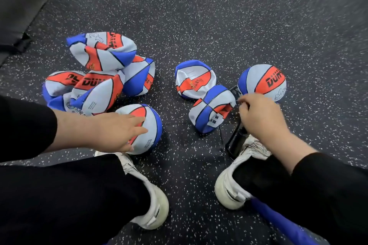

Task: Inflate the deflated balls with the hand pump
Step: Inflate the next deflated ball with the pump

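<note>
Red, white and blue balls lie on the speckled black floor. My left hand (pixel 119 131) rests with fingers spread on a round, inflated ball (pixel 151 125) by my left shoe. My right hand (pixel 260 117) is closed around the upper part of a black hand pump (pixel 237 141) that stands by my right shoe. Beside the pump sits a crumpled deflated ball (pixel 211 109). Another deflated ball (pixel 195 77) lies behind it. A second round ball (pixel 262 81) stands just beyond my right hand. The pump's handle is mostly hidden by my hand.
A heap of several flattened balls (pixel 99 69) is piled at the left. My white shoes (pixel 151 201) and black trouser legs fill the bottom of the view. A dark mat (pixel 18 12) lies at the far left. Blue fabric (pixel 278 223) shows at the lower right.
</note>
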Tool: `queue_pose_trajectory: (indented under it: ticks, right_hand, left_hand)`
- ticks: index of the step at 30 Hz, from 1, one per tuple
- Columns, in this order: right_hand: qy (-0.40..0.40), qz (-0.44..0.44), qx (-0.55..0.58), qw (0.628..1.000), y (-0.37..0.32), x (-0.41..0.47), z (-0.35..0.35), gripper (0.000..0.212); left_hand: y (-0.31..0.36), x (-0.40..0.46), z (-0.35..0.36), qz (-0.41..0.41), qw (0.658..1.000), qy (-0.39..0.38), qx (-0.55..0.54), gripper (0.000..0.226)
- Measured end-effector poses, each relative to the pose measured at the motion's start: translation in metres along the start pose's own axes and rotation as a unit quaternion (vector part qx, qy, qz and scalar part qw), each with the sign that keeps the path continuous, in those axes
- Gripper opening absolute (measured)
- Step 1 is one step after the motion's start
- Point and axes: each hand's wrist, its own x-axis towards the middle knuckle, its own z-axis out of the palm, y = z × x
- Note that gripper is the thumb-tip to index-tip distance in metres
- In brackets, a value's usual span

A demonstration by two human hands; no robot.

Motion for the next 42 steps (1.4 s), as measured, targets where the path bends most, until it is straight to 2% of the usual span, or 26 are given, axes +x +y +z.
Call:
queue_pose_trajectory:
  ticks: [4,8,14,20,27,31,34,38,42]
  right_hand:
    - [0.029,-0.012,0.011,0.999,-0.013,0.019,-0.031,0.029]
    - [0.058,0.029,-0.003,0.998,-0.003,-0.002,0.003,0.027]
    - [-0.03,0.029,-0.051,0.998,0.021,-0.035,0.054,0.025]
    - [-0.077,-0.001,-0.034,0.996,0.018,-0.035,0.053,0.02]
    - [0.004,0.003,0.014,1.0,-0.009,0.013,-0.016,0.03]
    - [0.025,0.018,-0.009,0.999,-0.007,0.003,-0.001,0.028]
    - [0.002,0.024,-0.026,0.999,0.002,-0.019,0.033,0.023]
    - [-0.061,0.024,-0.067,0.996,0.018,-0.034,0.051,0.017]
    - [-0.086,-0.002,-0.02,0.996,0.009,-0.035,0.057,0.015]
  left_hand:
    - [-0.002,0.005,-0.001,-0.02,0.999,0.004,-0.029,0.066]
    - [-0.005,0.007,-0.002,-0.03,0.998,-0.006,-0.059,0.065]
    - [-0.015,0.009,-0.008,-0.049,0.995,0.015,-0.084,0.068]
    - [-0.012,0.011,-0.019,-0.046,0.994,0.04,-0.095,0.064]
    - [0.0,0.014,-0.015,-0.032,0.995,0.019,-0.09,0.064]
    - [0.007,0.014,-0.024,-0.012,0.996,0.032,-0.078,0.065]
    - [0.011,0.014,-0.036,0.0,0.996,0.054,-0.072,0.063]
    - [0.016,0.015,-0.06,0.017,0.99,0.121,-0.076,0.059]
    - [0.026,0.018,-0.078,0.041,0.978,0.192,-0.064,0.057]
